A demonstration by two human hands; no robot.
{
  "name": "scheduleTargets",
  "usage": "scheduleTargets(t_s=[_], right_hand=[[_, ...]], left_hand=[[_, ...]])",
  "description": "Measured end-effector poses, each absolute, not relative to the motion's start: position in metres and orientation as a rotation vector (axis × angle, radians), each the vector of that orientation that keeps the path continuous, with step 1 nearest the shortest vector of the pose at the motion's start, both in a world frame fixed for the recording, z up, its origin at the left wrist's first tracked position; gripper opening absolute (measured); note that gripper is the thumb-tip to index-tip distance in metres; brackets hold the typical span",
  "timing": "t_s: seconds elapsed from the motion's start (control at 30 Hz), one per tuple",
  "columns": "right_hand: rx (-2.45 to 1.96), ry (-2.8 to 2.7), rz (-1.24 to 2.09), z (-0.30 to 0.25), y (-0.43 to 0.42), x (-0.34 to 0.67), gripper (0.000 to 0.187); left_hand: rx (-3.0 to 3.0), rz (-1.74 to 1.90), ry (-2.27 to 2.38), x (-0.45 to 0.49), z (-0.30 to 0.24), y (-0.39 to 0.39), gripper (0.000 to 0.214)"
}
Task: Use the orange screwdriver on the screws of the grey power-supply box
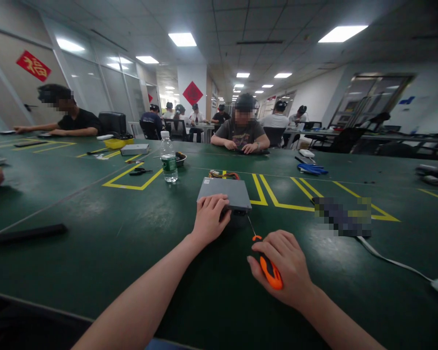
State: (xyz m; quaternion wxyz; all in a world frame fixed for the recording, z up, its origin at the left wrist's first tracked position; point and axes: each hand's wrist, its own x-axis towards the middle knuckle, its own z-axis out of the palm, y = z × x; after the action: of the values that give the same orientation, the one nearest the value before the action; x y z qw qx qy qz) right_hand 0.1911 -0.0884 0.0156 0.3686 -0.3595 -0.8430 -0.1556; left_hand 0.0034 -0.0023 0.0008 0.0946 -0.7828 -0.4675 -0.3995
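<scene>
A grey metal power supply unit (pixel 231 192) rests on the green table in front of me, with a bundle of coloured wires (pixel 224 175) at its far side. My left hand (pixel 210 218) grips its near left part, fingers over the top and thumb at the front face. In my right hand (pixel 288 267) is a screwdriver (pixel 272 273) with an orange and black handle. Its thin shaft points up and left, and the tip is at or close to the unit's near right corner; whether it touches, I cannot tell.
A water bottle (pixel 168 160) stands beyond the unit to the left, beside a small bowl (pixel 181 159). Black pliers (pixel 140 171), a yellow tray (pixel 118 143) and blue gloves (pixel 312 169) lie farther off. A blurred dark object (pixel 341 218) with a white cable is at right. A person (pixel 241 129) sits opposite.
</scene>
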Motion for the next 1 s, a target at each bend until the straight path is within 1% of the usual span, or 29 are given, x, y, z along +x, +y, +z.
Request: scheduleTargets(t_s=[0.1,0.27,0.47,0.7,0.77,0.9,0.93,1.0], right_hand=[[-0.948,-2.067,-0.427,0.015,-0.085,0.197,0.016],[-0.889,-2.098,-0.455,0.012,-0.084,0.197,0.007],[-0.879,-2.131,-0.497,0.016,-0.090,0.189,0.004],[-0.877,-2.136,-0.450,0.013,-0.088,0.194,0.008],[-0.866,-2.112,-0.438,0.014,-0.087,0.198,0.012],[-0.840,-2.117,-0.450,0.020,-0.088,0.204,0.029],[-0.861,-2.098,-0.447,0.021,-0.088,0.204,0.030],[-0.910,-2.026,-0.425,0.021,-0.089,0.204,0.024]], left_hand=[[-2.319,-1.175,-1.388,0.003,0.000,-0.002,0.016],[-2.310,-1.180,-1.391,0.004,0.001,-0.002,0.016],[-2.321,-1.180,-1.399,0.004,0.002,-0.003,0.017],[-2.295,-1.163,-1.401,0.005,0.001,-0.002,0.017],[-2.300,-1.163,-1.403,0.005,0.001,-0.002,0.017],[-2.312,-1.165,-1.407,0.005,0.001,-0.002,0.017],[-2.311,-1.163,-1.407,0.004,0.001,-0.002,0.017],[-2.306,-1.161,-1.412,0.004,0.001,-0.002,0.017]])
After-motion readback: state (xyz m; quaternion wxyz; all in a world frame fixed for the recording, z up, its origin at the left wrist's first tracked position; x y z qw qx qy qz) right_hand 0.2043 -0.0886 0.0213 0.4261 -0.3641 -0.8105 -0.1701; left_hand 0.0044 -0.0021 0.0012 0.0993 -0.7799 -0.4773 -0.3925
